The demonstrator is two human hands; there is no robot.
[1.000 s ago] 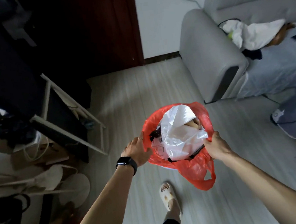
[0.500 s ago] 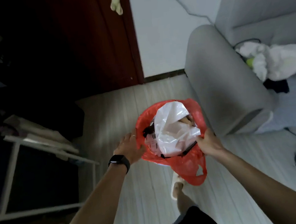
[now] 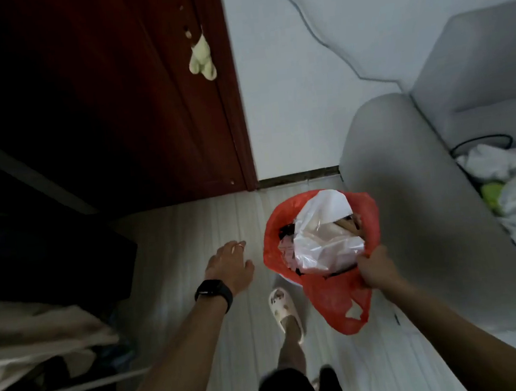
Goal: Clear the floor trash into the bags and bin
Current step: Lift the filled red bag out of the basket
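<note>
A red plastic bag (image 3: 336, 301) hangs above the floor, its mouth wide and stuffed with a white plastic bag (image 3: 324, 239) and other trash. My right hand (image 3: 375, 266) grips the bag's near rim and carries it alone. My left hand (image 3: 230, 262), with a black watch on the wrist, hovers free to the left of the bag, fingers spread and nothing in it.
A grey sofa arm (image 3: 424, 204) stands close on the right, with white clothes (image 3: 515, 195) piled on the seat. A dark red door (image 3: 153, 104) with a small plush toy (image 3: 201, 59) is ahead. Dark furniture (image 3: 45, 253) fills the left. My slippered foot (image 3: 285, 312) steps on pale floorboards.
My left hand has let go of the red bag's rim and moved away to the left. I have walked closer to the door and sofa arm, with the bag carried along.
</note>
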